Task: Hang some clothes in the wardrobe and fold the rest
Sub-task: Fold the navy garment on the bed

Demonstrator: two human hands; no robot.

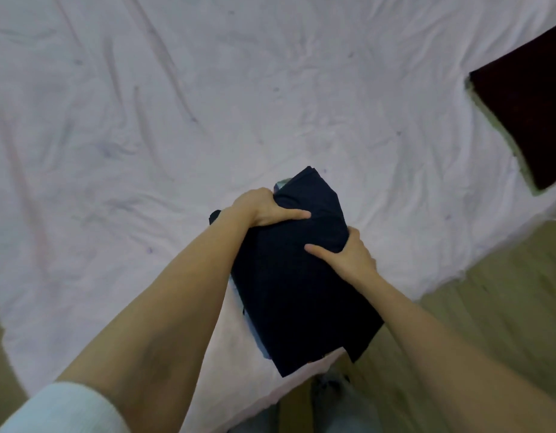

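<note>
Underfoot, a strip of yellowish floor runs along the frame from four to six o'clock, beside a bed covered by a pale, wrinkled sheet that fills most of the view. At two o'clock a dark maroon folded cloth lies on the sheet near its edge, with a lighter layer showing beneath it. Just below centre sits the dark navy folded garment, a thick rectangular bundle whose near corner overhangs the bed's edge. The left hand grips its upper left side, thumb pressed across the top. The right hand clasps the right edge, thumb on top. A white sleeve shows at seven o'clock.
</note>
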